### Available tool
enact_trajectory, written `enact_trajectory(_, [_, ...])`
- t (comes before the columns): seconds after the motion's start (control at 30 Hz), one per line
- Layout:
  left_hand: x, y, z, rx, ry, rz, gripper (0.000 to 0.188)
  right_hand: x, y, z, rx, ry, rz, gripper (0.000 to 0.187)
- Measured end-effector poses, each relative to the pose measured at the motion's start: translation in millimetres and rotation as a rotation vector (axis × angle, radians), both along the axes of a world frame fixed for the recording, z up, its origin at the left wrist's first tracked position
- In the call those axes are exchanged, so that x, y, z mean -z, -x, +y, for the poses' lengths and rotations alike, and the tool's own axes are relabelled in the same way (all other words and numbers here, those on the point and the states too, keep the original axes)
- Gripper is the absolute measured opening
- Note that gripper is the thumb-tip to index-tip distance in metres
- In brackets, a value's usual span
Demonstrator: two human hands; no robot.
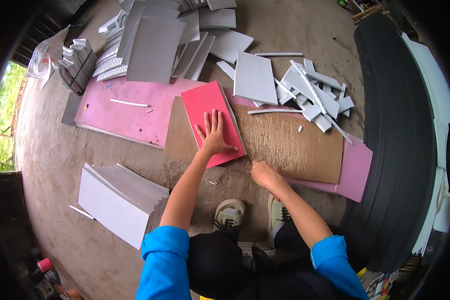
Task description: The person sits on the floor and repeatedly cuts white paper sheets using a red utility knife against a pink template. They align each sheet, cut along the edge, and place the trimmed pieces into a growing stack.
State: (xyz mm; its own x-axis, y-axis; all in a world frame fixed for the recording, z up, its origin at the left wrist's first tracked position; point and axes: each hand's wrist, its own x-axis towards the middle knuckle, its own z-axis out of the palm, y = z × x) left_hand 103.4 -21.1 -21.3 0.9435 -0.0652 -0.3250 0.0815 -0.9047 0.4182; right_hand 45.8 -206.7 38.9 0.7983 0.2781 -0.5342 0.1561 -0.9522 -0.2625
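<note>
My left hand [215,139] lies flat with fingers spread on a red rectangular template board [201,102], pressing it down. A pale sheet edge shows along the board's right side. Under it is a brown wooden cutting board [295,145], its surface scored with many cut marks. My right hand [266,176] is closed at the near edge of the wood, just right of the red board's lower corner. The thin dark blade of a knife [249,159] pokes out from its fingers toward that corner; its handle is mostly hidden in the hand.
Pink foam sheets [130,107] lie under the wood. Grey-white foam offcuts [310,90] are heaped at the far right, stacked grey sheets [155,47] at the far left. A white sheet stack [117,200] sits near left. Tall black sheets [397,135] line the right side.
</note>
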Motion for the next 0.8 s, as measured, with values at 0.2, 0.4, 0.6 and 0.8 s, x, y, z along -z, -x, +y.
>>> enact_trajectory(0.2, [-3.0,5.6,0.7,-0.022,0.018,-0.004,0.146,-9.1,-125.1,64.4,0.021,-0.180,-0.278,0.026])
enact_trajectory(0.4, [-13.9,6.6,0.2,-0.020,0.051,0.038,0.143,21.6,-211.1,126.1,0.075,-0.142,-0.240,0.032])
enact_trajectory(0.6, [-14.7,6.6,4.8,-0.041,0.052,0.047,0.141,16.2,-225.9,136.8,0.098,-0.102,-0.175,0.033])
enact_trajectory(0.8, [-13.8,5.1,1.8,-0.037,0.063,0.003,0.142,18.7,-229.7,138.9,0.146,-0.059,-0.020,0.031])
